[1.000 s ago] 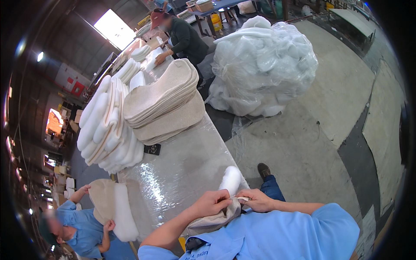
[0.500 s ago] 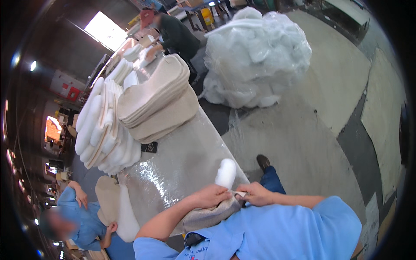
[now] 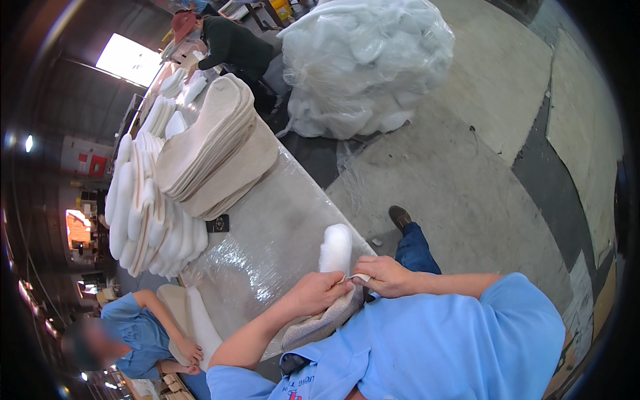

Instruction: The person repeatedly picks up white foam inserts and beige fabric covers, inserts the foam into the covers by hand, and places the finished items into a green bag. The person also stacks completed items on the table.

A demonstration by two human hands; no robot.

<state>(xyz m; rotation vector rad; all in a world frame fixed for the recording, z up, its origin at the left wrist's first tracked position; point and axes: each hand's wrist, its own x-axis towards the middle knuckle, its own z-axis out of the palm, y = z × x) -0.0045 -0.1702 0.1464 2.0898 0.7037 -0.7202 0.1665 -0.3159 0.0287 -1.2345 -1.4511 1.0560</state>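
Note:
A beige fabric cover [image 3: 325, 323] lies against my front at the table's near edge, with a rounded white padding piece [image 3: 335, 248] sticking out past its end. My left hand [image 3: 319, 293] is closed, thumb and fingers pinching the cover's edge beside the padding. Close by on the right, my right hand [image 3: 383, 275] is closed on the pale edge of the same cover. The two hands nearly meet. Most of the padding inside the cover is hidden.
On the plastic-covered table [image 3: 267, 207] stand a stack of beige covers [image 3: 213, 140] and a pile of white padding [image 3: 150, 213]. A big plastic-wrapped bundle [image 3: 367, 67] sits beyond. One co-worker [image 3: 143, 333] is at lower left, another [image 3: 233, 43] at the far end.
The whole view has shifted, so the stacks and bundle appear farther left and higher. My hands keep their grip on the cover. The lower-left co-worker's hands have come together.

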